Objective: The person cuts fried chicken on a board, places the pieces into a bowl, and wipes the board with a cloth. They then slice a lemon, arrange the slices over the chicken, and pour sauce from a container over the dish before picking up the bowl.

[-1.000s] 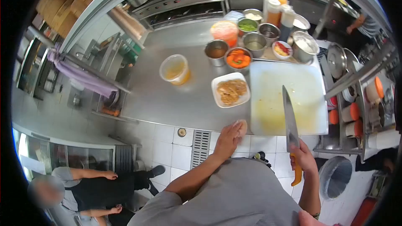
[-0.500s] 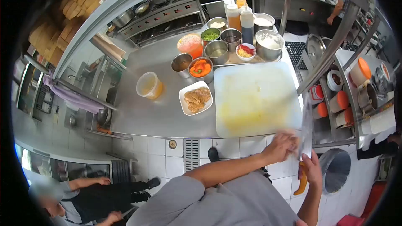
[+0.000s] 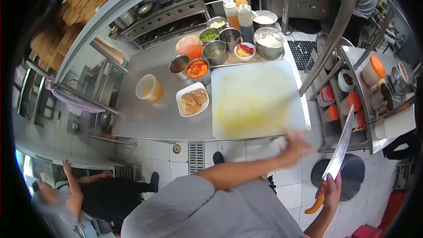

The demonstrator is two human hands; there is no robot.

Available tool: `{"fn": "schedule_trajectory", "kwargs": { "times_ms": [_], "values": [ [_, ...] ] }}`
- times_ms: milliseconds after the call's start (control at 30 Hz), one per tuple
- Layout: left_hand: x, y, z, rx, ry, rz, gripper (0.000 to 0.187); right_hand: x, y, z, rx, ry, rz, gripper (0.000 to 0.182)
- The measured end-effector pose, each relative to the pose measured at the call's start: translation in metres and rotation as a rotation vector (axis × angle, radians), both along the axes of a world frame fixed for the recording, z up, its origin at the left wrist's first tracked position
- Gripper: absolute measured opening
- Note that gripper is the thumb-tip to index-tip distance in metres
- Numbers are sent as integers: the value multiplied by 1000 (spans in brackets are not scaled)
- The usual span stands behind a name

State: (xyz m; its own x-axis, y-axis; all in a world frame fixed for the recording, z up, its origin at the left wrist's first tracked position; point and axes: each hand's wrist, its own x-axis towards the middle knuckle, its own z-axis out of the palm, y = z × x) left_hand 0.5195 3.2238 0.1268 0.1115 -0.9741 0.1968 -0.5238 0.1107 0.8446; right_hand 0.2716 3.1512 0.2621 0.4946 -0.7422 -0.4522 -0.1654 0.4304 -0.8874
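Observation:
My right hand (image 3: 332, 190) is closed around the orange handle of a large kitchen knife (image 3: 340, 150). Its broad blade points up and away, out past the right side of the table. Left of the knife, apart from it, my left hand (image 3: 297, 150) is motion-blurred, fingers seemingly stretched out and empty, just off the near right corner of a white cutting board (image 3: 253, 92). Yellow stains mark the board. Beside it sits a white square dish (image 3: 180, 106) of brownish raw meat pieces (image 3: 194, 100). A tub of yellow-orange liquid (image 3: 149, 88) stands farther left.
Metal pots, including one of sliced carrots (image 3: 197, 69), and squeeze bottles (image 3: 245, 20) line the back of the steel table (image 3: 128, 121). A grey bin (image 3: 354, 174) stands below the knife. Right, a shelf holds orange-lidded tubs (image 3: 373, 70). A co-worker (image 3: 112, 196) is at lower left.
My left hand has come away from the knife blade. The knife has swung outward to the right in my right hand. The co-worker at lower left has raised an arm.

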Motion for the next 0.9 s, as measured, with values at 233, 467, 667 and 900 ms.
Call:
{"fn": "schedule_trajectory", "kwargs": {
  "times_ms": [233,467,667,900],
  "values": [
    [128,-11,70,-332,-5,309,26,-13,-13,7,-93,-35,-1,42],
    [244,90,-23,-22,-743,1072,39,-50,8,-34,27,131,37,41],
    [44,31,43,-133,-77,488,44,3,-12,-21,-62,86,229,34],
    [-15,-37,132,-449,22,-111,47,23,-29,-25,182,12,97,13]
  ]
}}
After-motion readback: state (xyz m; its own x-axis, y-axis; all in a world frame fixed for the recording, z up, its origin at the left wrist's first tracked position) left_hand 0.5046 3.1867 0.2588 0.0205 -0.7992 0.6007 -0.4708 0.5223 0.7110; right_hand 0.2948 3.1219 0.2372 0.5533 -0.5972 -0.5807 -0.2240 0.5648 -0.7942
